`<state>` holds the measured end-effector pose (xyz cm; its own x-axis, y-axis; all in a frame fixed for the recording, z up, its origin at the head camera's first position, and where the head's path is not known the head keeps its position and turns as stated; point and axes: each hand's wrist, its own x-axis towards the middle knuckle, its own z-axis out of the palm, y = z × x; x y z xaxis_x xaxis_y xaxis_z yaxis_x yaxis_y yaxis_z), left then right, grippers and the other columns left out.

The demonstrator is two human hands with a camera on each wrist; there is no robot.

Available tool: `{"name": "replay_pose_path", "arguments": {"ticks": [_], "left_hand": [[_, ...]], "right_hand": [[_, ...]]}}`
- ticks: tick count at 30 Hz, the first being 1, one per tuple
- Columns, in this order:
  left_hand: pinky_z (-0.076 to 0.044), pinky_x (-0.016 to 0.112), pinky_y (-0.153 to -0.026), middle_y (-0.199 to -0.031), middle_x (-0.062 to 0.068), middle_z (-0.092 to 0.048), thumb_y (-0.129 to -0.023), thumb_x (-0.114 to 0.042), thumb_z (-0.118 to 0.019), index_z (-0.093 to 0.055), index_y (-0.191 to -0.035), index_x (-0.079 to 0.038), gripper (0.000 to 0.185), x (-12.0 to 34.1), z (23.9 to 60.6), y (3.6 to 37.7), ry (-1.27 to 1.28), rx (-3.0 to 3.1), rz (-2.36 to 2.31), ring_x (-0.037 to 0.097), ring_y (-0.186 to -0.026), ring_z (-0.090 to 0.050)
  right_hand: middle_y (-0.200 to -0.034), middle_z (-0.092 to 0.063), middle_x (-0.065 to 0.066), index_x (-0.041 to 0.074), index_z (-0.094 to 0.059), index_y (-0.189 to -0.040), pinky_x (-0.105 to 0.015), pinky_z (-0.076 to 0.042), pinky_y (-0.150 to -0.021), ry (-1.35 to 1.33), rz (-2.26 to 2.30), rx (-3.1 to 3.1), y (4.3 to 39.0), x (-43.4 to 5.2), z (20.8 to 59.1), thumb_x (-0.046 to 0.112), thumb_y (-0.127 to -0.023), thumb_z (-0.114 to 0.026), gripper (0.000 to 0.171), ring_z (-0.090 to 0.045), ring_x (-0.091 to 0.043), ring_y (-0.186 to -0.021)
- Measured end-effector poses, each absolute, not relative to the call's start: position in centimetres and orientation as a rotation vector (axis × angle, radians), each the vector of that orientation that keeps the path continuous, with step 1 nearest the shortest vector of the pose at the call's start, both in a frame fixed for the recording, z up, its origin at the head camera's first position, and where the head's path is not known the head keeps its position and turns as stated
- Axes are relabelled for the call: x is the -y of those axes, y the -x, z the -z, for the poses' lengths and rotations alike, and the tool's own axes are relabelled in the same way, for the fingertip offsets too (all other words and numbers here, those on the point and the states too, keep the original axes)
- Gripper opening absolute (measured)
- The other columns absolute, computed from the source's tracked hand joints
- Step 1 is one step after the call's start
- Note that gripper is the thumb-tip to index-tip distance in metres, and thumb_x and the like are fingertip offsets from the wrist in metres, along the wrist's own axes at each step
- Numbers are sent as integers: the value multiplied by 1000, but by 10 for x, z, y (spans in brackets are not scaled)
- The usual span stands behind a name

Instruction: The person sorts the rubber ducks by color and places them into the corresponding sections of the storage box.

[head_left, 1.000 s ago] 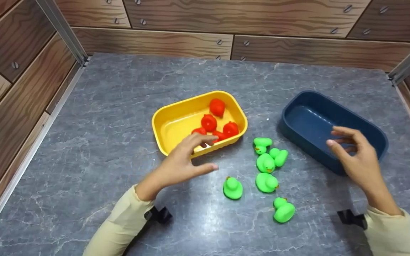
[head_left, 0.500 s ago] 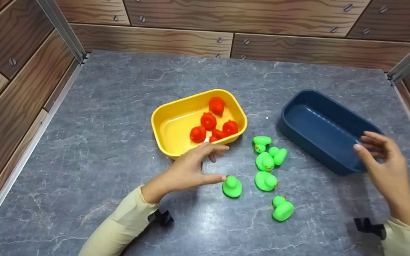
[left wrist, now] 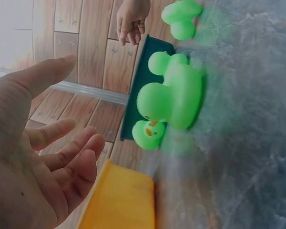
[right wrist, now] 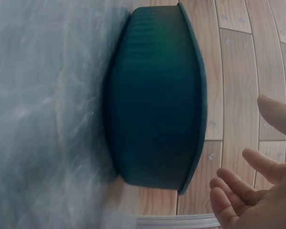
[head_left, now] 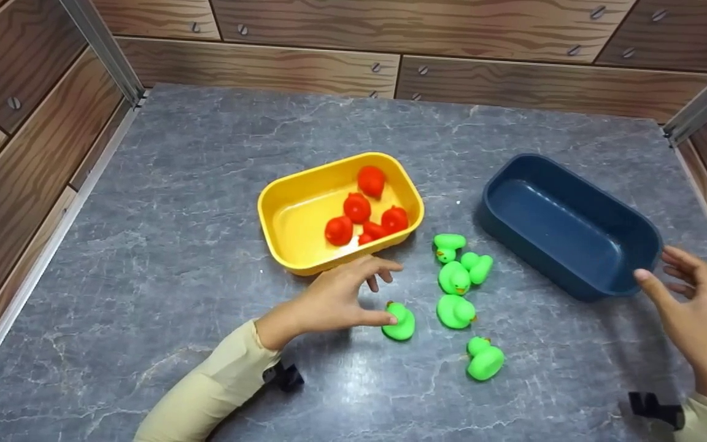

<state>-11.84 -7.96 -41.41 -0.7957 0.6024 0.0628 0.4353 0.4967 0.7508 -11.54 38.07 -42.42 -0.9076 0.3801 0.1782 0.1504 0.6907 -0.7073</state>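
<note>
Grip: left hand (head_left: 338, 298) open, thumb now touching nearest green rubber duck (head_left: 400, 321), nothing held; right hand (head_left: 694, 307) open, empty.
Change: left slid off yellow plastic tub (head_left: 280, 212) down to duck; right pulled back past dark blue plastic tub (head_left: 580, 285) end.
Meaning: green-duck pickup looks next, not yet gripped.

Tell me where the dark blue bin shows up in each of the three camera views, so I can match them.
Head view: the dark blue bin sits right of centre on the grey table, empty, just left of the right hand.
Left wrist view: only a dark edge of it shows behind the green ducks.
Right wrist view: it fills the centre, seen side-on.
Shared landmark: the wood-grain wall with screws.
</note>
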Motion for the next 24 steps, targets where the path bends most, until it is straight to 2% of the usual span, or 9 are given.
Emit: {"name": "replay_pose_path", "arguments": {"ticks": [1, 4, 5, 8, 12, 13, 17, 20, 24], "left_hand": [[-48, 27, -81, -115, 4, -63, -78, -38, -79, -52, -135, -19, 66, 79, 415, 119, -887, -2532, -1169, 14, -95, -61], [-47, 24, -80, -116, 4, -63, -78, -38, -79, -52, -135, -19, 66, 78, 419, 120, -881, -2530, -1131, 12, -95, -60], [-47, 24, -79, -116, 4, -62, -78, -38, -79, -52, -135, -18, 66, 78, 420, 121, -880, -2524, -1126, 13, -95, -60], [-47, 25, -80, -116, 4, -62, -78, -38, -79, -52, -135, -18, 66, 77, 422, 123, -874, -2505, -1120, 15, -95, -61], [-47, 25, -81, -117, 4, -62, -78, -38, -79, -53, -134, -20, 64, 75, 425, 125, -860, -2482, -1098, 17, -95, -61], [-47, 25, -81, -117, 3, -62, -78, -39, -79, -53, -134, -21, 64, 74, 426, 126, -855, -2480, -1086, 16, -95, -60], [-46, 24, -80, -117, 3, -61, -78, -39, -79, -53, -134, -21, 65, 73, 429, 128, -848, -2453, -1057, 13, -95, -57], [-45, 24, -79, -117, 2, -61, -78, -39, -79, -52, -135, -21, 65, 72, 431, 130, -855, -2431, -1046, 13, -93, -57], [-45, 22, -79, -115, 1, -63, -78, -38, -79, -52, -134, -20, 64, 72, 434, 132, -868, -2397, -1040, 14, -92, -59]], "right_hand": [[-141, -46, -13, 14, -41, -145, -10, -30, -92, 408, -1053, 2598, 117, -386, 429, 25, -93, -64, 58, -39, 8, -111], [-137, -47, -2, 17, -40, -146, -5, -29, -88, 345, -1006, 2628, 124, -410, 458, 28, -92, -65, 60, -40, 6, -110], [-138, -46, -3, 18, -39, -146, -9, -31, -92, 320, -1025, 2635, 127, -418, 466, 28, -92, -65, 61, -42, 0, -115], [-138, -44, -2, 24, -37, -147, -7, -30, -88, 320, -964, 2669, 136, -442, 490, 34, -91, -66, 64, -38, 5, -112], [-145, -39, -11, 30, -33, -149, -7, -28, -82, 331, -919, 2713, 143, -461, 506, 39, -90, -65, 67, -38, 1, -114], [-147, -37, -13, 30, -32, -150, -8, -28, -82, 325, -918, 2726, 144, -463, 507, 39, -91, -64, 68, -39, -6, -118], [-154, -26, -18, 29, -23, -153, -24, -35, -91, 307, -917, 2810, 145, -464, 506, 41, -93, -60, 72, -35, -35, -130], [-158, -17, -20, 26, -17, -155, -46, -38, -96, 300, -952, 2868, 143, -457, 500, 42, -95, -56, 74, -31, -47, -134], [-161, -12, -19, 27, -13, -156, -45, -37, -103, 286, -1020, 2890, 138, -446, 487, 41, -97, -52, 72, -27, -50, -137]]}}
